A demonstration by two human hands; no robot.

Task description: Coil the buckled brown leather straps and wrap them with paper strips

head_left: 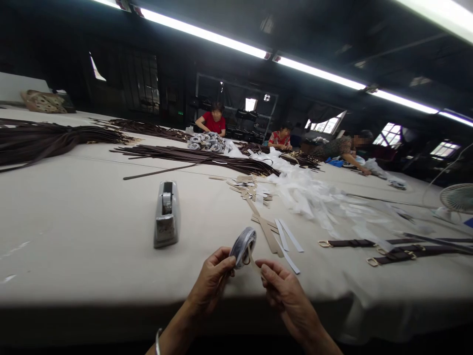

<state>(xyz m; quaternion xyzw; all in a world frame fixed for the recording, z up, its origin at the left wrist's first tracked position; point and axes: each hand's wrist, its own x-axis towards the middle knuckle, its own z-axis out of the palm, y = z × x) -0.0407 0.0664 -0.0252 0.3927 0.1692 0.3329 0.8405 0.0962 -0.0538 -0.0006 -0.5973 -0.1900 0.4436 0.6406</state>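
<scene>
My left hand (211,281) grips a coiled roll of belt or strap wrapped in clear plastic (243,245), held up over the near table edge. My right hand (284,291) pinches a thin strip (254,262) that hangs from the roll. Both hands are closed, a little apart. A grey tape dispenser (166,214) stands on the table to the left, beyond my left hand. Cardboard and white paper strips (283,236) lie just past the roll.
Brown belts with gold buckles (391,249) lie at right. Clear plastic bags (314,197) are heaped mid-table, dark strap bundles (185,155) farther back, more wrapped rolls (206,142) behind. Three people work at the far side. A fan (458,197) sits at the right edge.
</scene>
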